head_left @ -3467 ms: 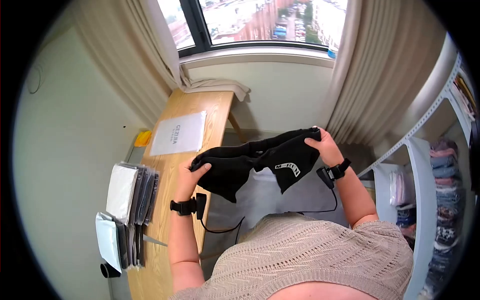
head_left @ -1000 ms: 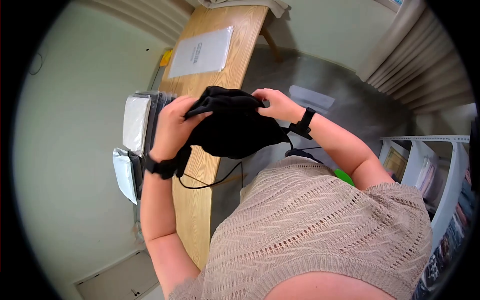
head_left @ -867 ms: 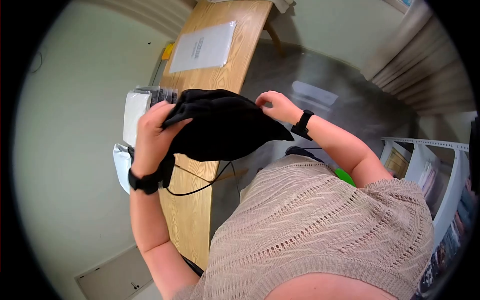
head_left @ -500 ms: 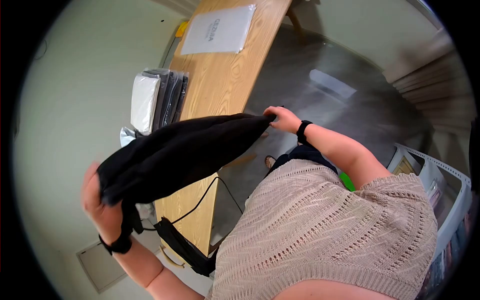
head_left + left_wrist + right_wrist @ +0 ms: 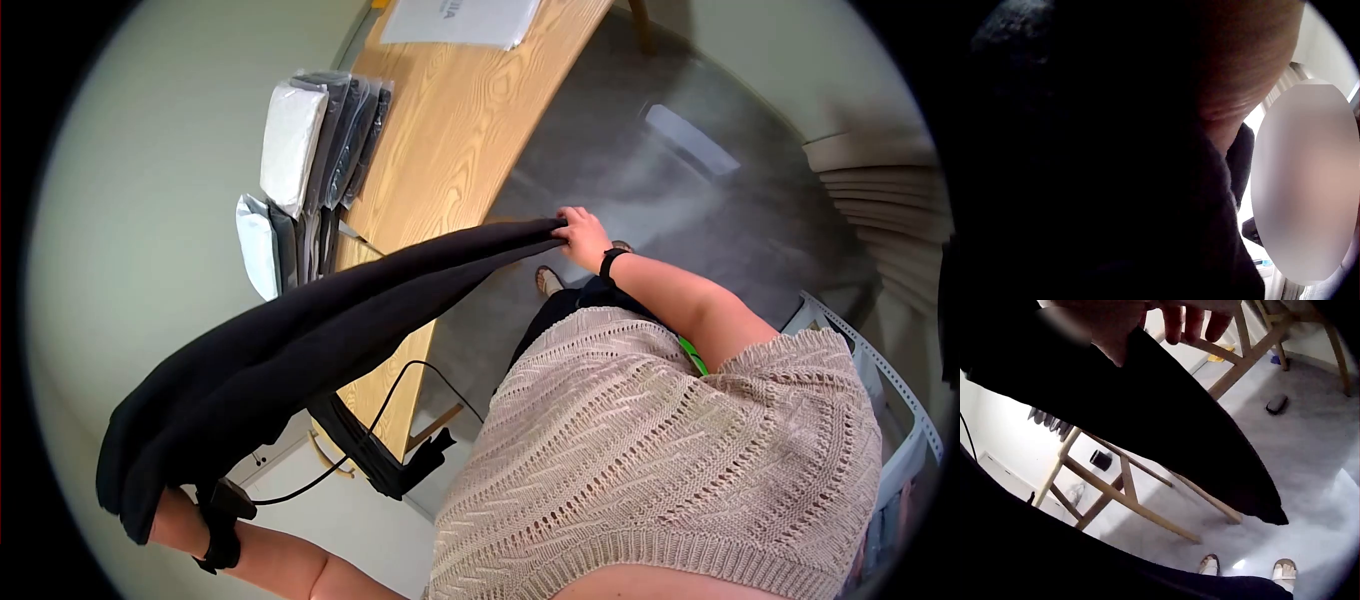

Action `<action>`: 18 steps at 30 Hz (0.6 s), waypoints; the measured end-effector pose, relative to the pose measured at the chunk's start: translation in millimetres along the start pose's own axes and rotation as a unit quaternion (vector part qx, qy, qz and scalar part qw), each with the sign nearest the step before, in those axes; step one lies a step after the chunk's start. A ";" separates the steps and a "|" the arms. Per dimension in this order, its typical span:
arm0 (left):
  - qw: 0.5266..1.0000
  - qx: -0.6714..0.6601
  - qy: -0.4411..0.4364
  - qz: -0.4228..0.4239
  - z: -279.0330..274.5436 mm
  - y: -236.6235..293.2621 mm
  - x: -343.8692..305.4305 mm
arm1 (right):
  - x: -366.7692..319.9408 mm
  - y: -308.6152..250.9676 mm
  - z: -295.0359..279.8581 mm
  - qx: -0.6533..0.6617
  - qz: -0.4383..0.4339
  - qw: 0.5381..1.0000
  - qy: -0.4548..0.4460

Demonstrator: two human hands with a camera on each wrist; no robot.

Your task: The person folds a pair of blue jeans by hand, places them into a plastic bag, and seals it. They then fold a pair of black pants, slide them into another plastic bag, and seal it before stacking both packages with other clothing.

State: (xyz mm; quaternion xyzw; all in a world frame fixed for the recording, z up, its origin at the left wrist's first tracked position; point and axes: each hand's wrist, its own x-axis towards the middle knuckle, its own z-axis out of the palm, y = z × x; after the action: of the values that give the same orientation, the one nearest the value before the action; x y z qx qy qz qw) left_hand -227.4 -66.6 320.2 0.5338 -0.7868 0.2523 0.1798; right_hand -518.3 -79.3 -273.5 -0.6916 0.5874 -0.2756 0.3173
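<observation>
Table, pale wood, long; its middle is hidden behind held cloth.

Knit top, beige, worn by the person; fills the lower right of the head view.

Garment, black, gathered lengthwise, held in the air aslant between the person's two hands. It stands in the way of the table's middle, and its dark cloth blocks most of the left wrist view.

Curtain, beige, pleated, at far right, blurred.

Rack, pale, with perforated edge, beside the right elbow; contents too cut off to itemise.

Stack of packets, at the table's wall-side edge: clear bags holding dark folded pieces, one white packet in front. Beside it, a pale blue packet, contents not visible.

Printed bag, whitish, lying flat at the table's far end, cut by the frame edge.

Black item, kind unclear, by the table's near end; a cable passes across it.

Cylinder, black, seen beyond the wooden legs; its contents cannot be told.

Right hand: thumb and fingers pinch one end of the garment.

Left hand: mostly under the garment's other end; state of its fingers cannot be told.

Sandals, one pair, worn, on the floor.
</observation>
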 end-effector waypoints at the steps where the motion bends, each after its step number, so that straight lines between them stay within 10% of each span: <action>1: 0.999 0.020 0.019 -0.025 -3.7 -3.0 -0.8 | -1.7 3.9 2.6 -0.013 -0.006 1.000 -0.011; 8: 0.988 -0.106 0.099 -0.048 -18.6 -10.2 -1.6 | 0.2 33.6 31.0 -0.043 -0.050 0.993 -0.095; 14: 0.977 -0.012 0.150 -0.153 -36.7 -91.6 -53.4 | 10.4 44.5 10.8 -0.016 -0.049 0.999 0.010; 18: 0.920 -0.053 0.140 -0.362 -11.1 -134.2 -107.7 | 23.3 43.3 -25.8 -0.043 -0.093 0.989 0.104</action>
State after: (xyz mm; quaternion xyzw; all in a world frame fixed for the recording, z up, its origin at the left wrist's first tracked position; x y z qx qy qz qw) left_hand -62.9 -19.9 297.2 0.7308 -0.5192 0.1999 0.3955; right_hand -561.8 -110.1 -289.6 -0.7241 0.5616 -0.3485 0.1972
